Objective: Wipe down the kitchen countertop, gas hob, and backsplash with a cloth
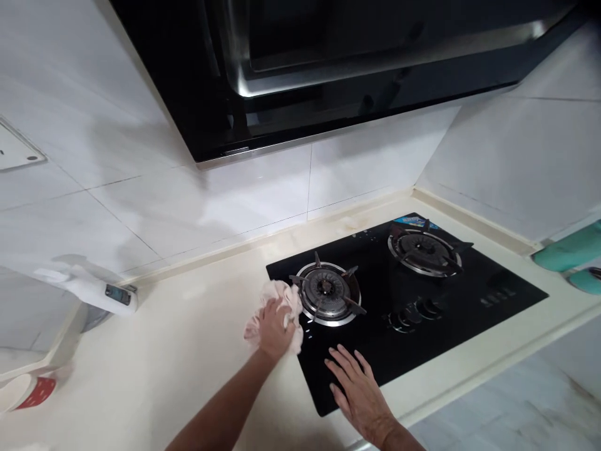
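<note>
A crumpled pale pink cloth [295, 298] lies against the left edge of the black glass gas stove [366, 300]. My left hand [275, 329] grips it, fingers curled into the folds, beside the left burner [325, 289]. Part of the cloth is hidden under that hand. My right hand [355, 388] is over the stove's front left part with fingers stretched out and nothing in them; whether it touches the glass I cannot tell. Two control knobs [416, 314] sit to its upper right, and the right burner [425, 250] is farther back.
Above the stove hangs a black range hood [328, 75]. A white spray bottle [106, 294] is at the left near the wall, and a red and white paper cup [28, 393] lies at the far left. Green cylindrical objects [568, 247] are at the right edge of the counter [188, 351].
</note>
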The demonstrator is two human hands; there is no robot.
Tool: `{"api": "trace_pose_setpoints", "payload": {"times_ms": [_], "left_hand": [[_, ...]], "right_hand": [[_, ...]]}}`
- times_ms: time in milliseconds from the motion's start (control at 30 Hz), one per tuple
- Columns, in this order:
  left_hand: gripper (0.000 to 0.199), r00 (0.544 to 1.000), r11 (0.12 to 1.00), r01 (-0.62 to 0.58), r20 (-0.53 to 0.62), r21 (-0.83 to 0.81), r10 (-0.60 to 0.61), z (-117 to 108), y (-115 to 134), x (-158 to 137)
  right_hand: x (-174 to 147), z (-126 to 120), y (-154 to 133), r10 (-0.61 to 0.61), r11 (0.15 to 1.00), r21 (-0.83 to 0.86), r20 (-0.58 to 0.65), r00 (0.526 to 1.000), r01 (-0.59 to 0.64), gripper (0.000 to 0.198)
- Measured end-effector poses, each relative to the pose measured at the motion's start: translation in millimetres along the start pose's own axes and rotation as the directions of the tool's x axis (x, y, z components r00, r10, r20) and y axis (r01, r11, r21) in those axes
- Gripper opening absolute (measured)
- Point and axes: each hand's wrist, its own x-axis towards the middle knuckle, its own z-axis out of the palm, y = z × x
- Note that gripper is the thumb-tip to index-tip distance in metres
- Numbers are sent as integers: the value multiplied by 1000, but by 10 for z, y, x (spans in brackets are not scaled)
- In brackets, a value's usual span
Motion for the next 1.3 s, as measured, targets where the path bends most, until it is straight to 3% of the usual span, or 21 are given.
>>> {"api": "trace_pose_setpoints", "payload": {"times_ms": [167, 267, 367, 433, 533, 600, 700, 767, 867, 1033, 1133, 1200, 1300], "left_hand": [[39, 998, 998, -55, -8, -37, 55, 68, 516, -874], [41, 998, 995, -12, 60, -102, 18, 106, 732, -1135], [69, 988, 964, -32, 140, -265, 72, 99, 766, -1281], [87, 983, 910, -17, 160, -415, 92, 30, 656, -1337], [77, 995, 848, 57, 97, -527, -7, -207, 285, -1371], [63, 996, 898, 72, -22, -435, -90, -412, -66, -1385], [47, 987, 993, 43, -148, -112, -59, -646, -589, -1443], [41, 989, 996, 14, -145, 93, 0, -711, -825, -1507], [35, 993, 962, -42, -96, 271, 71, -708, -947, -1587], [32, 991, 946, -47, -100, 322, 84, -675, -863, -1594], [31, 993, 946, -40, -89, 321, 72, -685, -830, -1579], [31, 994, 945, -40, -84, 323, 71, -690, -819, -1577], [31, 995, 946, -37, -76, 321, 64, -688, -805, -1574]], "right_hand": [[-63, 56, 52, 70, 979, 200, -114, 991, -46, 40], [-111, 53, 100, 154, 937, 341, -196, 969, -80, 39], [-95, -33, 7, 254, 901, 409, -235, 938, -141, 44], [-9, -125, -188, 282, 901, 394, -218, 934, -180, 47], [239, -233, -597, 168, 932, 329, -25, 985, -151, 53], [443, -233, -823, 68, 939, 325, 144, 987, -113, 59], [694, -143, -942, 5, 935, 337, 302, 953, -112, 55], [765, -77, -862, 22, 933, 334, 324, 946, -136, 41], [677, -38, -526, 135, 930, 300, 257, 957, -212, 29], [224, -114, 502, 357, 925, 141, -10, 934, -353, 31], [114, -177, 1014, 454, 891, 92, -117, 883, -445, 36], [157, -201, 1107, 548, 836, 55, -153, 823, -546, 38], [286, -198, 810, 642, 759, 9, -176, 747, -651, 43]]}}
